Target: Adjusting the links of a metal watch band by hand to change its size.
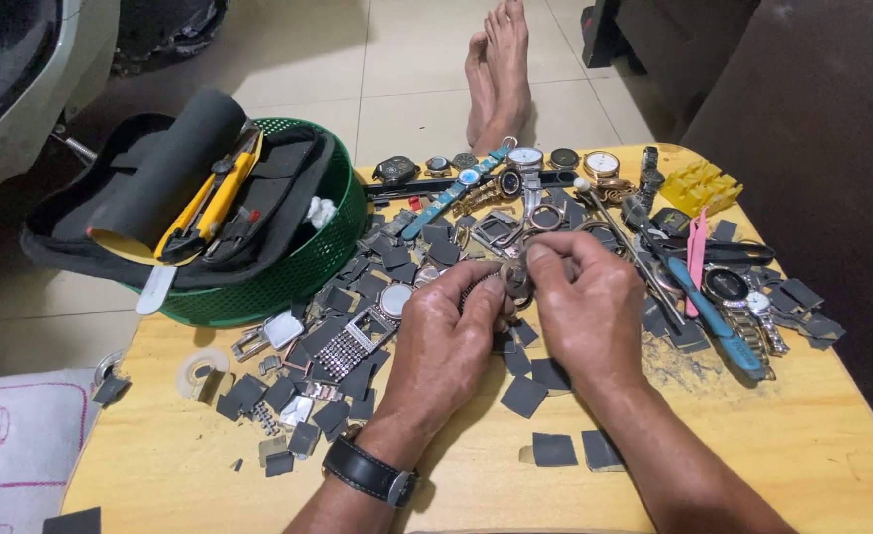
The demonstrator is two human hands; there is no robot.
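Observation:
My left hand (446, 341) and my right hand (585, 307) meet over the middle of a low wooden table (802, 445). Between their fingertips they pinch a small metal watch (511, 278) with a short piece of link band; most of it is hidden by my fingers. A black wristwatch (369, 472) is strapped on my left wrist. Around my hands lie several dark grey square pads (523, 396) and loose watch cases and bands (352, 341).
A green mesh basket (303, 272) at the table's left holds a black pouch, a yellow-handled cutter and a dark roll. Several watches (525, 158) line the far edge. A blue-handled tool (713, 316), pink tweezers (695, 259) and a yellow block (701, 186) lie right. Bare feet (498, 69) rest beyond.

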